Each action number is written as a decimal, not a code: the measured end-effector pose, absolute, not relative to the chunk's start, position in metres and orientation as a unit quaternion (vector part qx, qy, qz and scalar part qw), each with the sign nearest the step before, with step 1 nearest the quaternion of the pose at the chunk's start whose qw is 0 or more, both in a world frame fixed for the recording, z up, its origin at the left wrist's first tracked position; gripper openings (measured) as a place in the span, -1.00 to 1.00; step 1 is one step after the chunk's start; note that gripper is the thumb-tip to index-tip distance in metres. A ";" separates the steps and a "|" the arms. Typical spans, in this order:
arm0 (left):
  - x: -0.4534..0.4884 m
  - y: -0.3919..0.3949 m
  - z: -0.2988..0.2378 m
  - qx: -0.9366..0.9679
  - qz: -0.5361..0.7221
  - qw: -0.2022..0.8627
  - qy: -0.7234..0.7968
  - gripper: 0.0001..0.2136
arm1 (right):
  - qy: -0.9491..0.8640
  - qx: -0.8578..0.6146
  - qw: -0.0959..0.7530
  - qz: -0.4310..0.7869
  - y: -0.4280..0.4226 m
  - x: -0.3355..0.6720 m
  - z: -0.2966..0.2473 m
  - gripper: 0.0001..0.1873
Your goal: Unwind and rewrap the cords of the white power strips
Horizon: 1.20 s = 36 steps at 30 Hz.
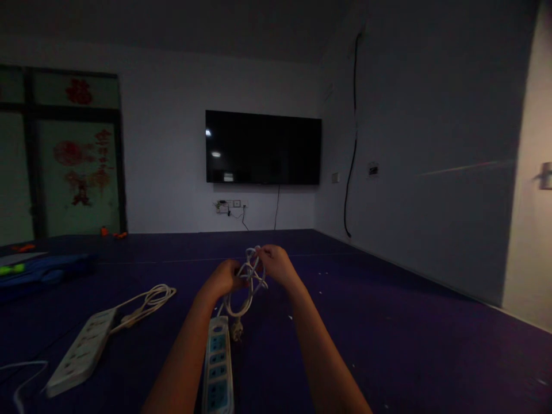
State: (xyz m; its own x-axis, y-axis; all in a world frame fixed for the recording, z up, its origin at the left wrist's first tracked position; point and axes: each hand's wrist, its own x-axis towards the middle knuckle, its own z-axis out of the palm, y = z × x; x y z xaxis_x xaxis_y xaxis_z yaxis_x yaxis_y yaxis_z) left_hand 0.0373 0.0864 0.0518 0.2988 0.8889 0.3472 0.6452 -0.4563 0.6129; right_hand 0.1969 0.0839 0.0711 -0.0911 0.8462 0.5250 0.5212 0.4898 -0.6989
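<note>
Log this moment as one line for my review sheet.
left hand: grips coiled cord | right hand: pinches cord loops | power strip: below hands, between forearms | second power strip: on floor, left

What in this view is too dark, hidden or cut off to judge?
Head view, dim room:
- How the cable coil is wound: the left hand and right hand cover its top.
- Near end of the power strip between the arms: cut off by the bottom edge.
- The thin white cord, lower left: runs off the left edge.
- The blue object, far left: too dark to identify.
</note>
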 end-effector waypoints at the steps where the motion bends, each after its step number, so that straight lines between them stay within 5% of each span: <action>1: 0.037 0.084 0.053 0.787 0.338 0.184 0.482 -0.86 | -0.713 -0.488 0.476 0.165 0.085 0.199 0.070 -0.66; 14: 0.027 0.053 0.086 0.705 0.496 0.188 0.471 -0.74 | -0.660 -0.609 0.423 0.121 0.105 0.236 0.054 -0.56; 28: 0.036 0.033 0.110 0.371 0.722 0.504 0.295 -0.89 | -0.636 -0.653 0.376 0.167 0.123 0.252 0.030 -0.42; 36: 0.043 0.028 0.115 0.337 0.740 0.530 0.242 -0.92 | -0.623 -0.673 0.358 0.179 0.130 0.255 0.012 -0.43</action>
